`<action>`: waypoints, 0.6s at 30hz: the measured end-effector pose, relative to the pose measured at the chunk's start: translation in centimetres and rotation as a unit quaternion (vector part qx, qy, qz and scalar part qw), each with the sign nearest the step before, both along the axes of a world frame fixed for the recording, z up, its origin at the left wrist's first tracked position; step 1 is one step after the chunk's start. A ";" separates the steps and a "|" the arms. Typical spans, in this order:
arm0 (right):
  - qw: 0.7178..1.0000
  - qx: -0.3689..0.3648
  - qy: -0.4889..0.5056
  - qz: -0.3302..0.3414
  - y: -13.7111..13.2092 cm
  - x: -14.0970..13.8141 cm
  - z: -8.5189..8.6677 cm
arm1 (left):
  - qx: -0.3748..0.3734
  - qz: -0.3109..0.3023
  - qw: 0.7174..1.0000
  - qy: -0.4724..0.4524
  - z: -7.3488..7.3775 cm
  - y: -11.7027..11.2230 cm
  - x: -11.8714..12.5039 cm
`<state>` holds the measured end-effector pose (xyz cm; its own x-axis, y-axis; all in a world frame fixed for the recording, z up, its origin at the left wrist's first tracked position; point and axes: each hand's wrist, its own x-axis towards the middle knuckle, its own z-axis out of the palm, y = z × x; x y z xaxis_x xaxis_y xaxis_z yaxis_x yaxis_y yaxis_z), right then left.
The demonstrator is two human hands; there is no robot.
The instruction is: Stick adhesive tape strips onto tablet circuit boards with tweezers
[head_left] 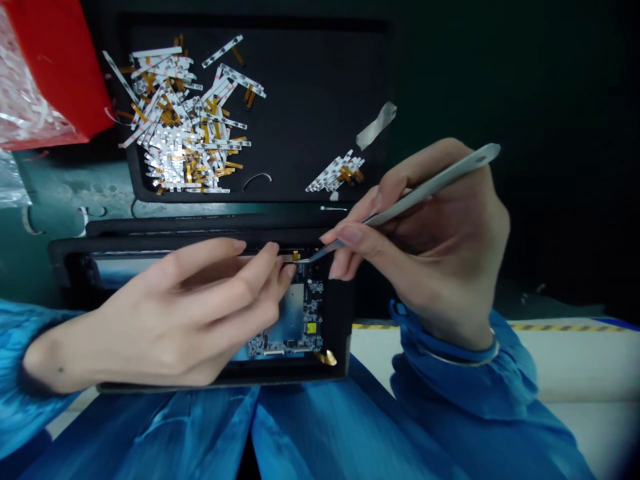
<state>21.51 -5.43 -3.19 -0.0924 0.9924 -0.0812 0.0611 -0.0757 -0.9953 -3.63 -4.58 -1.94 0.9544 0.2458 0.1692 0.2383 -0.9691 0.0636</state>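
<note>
Silver tweezers (435, 187), one pair, are pinched in the right hand (445, 247); the left hand (185, 327) apparently pinches one strip (287, 258)

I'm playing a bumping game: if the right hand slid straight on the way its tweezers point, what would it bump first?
Probably the small gold tab by the left hand: the right hand holds tweezers whose tips look close to it. Depth is unclear.

Red bin (60, 57) w/ clr plastic (25, 93), yel/blk tape (550, 328).
</note>
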 end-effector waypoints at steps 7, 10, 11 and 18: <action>0.984 0.116 -0.007 -0.131 -1.8 0.7 -0.5 | -0.058 0.054 0.997 -0.016 -0.3 0.2 -0.2; 0.980 0.110 0.023 -0.163 -4.3 1.9 0.4 | -0.014 0.041 0.999 0.005 -0.6 0.0 -0.1; 0.989 0.075 0.036 -0.122 -5.4 2.4 0.9 | 0.019 0.030 0.999 0.016 -0.6 -0.1 0.0; 0.962 0.006 -0.224 0.157 -13.7 2.4 2.9 | 0.167 0.044 0.981 0.094 0.5 -2.0 1.6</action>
<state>23.88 -19.17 -0.26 -0.3450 0.9227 -0.1722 0.5026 0.0267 -0.8641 -1.99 -6.62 -1.45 0.9541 0.2895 0.0772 0.2990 -0.9037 -0.3064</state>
